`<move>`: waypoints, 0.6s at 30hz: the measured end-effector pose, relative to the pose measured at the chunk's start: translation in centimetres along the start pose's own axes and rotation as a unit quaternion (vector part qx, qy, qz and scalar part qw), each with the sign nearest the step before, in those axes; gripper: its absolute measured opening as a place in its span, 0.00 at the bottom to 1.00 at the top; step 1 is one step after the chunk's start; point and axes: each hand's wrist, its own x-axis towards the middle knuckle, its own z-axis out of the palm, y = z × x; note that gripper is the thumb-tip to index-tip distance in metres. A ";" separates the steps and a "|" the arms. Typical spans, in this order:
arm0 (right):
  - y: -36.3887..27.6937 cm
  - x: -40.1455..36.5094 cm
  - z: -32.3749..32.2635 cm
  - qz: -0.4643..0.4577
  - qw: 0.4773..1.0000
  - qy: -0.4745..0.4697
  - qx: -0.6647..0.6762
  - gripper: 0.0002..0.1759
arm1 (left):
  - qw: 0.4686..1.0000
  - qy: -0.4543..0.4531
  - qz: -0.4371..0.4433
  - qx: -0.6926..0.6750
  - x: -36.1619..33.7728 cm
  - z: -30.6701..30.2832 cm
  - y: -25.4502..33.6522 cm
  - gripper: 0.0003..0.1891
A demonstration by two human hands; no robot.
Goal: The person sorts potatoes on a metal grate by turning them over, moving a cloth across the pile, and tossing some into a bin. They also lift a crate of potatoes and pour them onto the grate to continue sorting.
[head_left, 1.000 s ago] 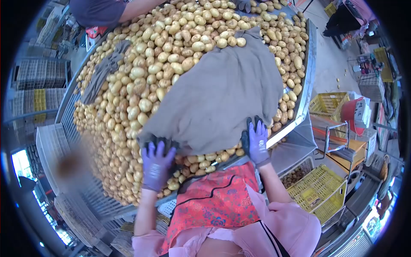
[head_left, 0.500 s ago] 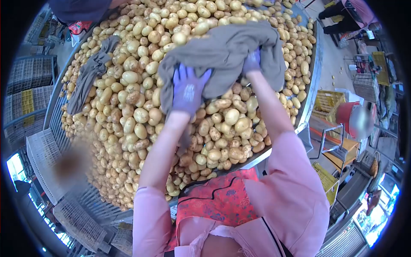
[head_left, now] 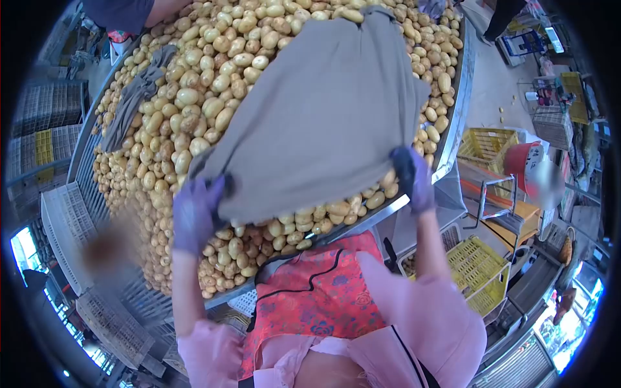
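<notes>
A grey-brown cloth (head_left: 317, 123) lies stretched out over a heap of potatoes (head_left: 187, 97). My left hand (head_left: 197, 210), in a purple glove with dark fingertips, grips its near left edge. At the near right edge, my right hand (head_left: 414, 178), gloved the same way, is closed on the cloth too. Between the two hands the fabric is spread fairly flat, and potatoes show below its near edge. Part of the heap is hidden under it.
A second grey cloth (head_left: 139, 97) lies crumpled on the potatoes at left. The metal table edge (head_left: 456, 123) runs along the right. Yellow crates (head_left: 479, 271), a red bucket (head_left: 522, 169) and white crates (head_left: 68, 213) stand around. Another person's sleeve (head_left: 119, 13) is at top left.
The bunched cloth is now spread wide. Both hands have come back toward my body and moved apart, pulling its near edge closer. The person at top right has mostly left view.
</notes>
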 end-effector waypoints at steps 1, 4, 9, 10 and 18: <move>1.0 -3.0 1.2 0.106 0.987 -0.045 -0.113 0.20 | 0.999 -0.002 0.022 0.029 -1.4 0.9 1.0 0.28; -4.8 -3.1 3.6 0.114 0.950 -0.059 -0.283 0.29 | 0.992 -0.085 0.048 0.074 -3.5 7.0 3.7 0.27; -2.2 3.1 10.4 -0.020 0.954 -0.161 -0.251 0.35 | 0.990 -0.139 -0.003 0.019 3.6 10.7 7.2 0.29; -1.3 4.9 12.4 -0.056 0.943 -0.151 -0.290 0.34 | 0.994 -0.104 0.029 0.026 4.9 11.0 6.9 0.29; 3.7 21.4 17.3 -0.212 0.908 -0.065 -0.356 0.30 | 0.982 0.125 0.073 0.121 19.7 8.5 4.8 0.33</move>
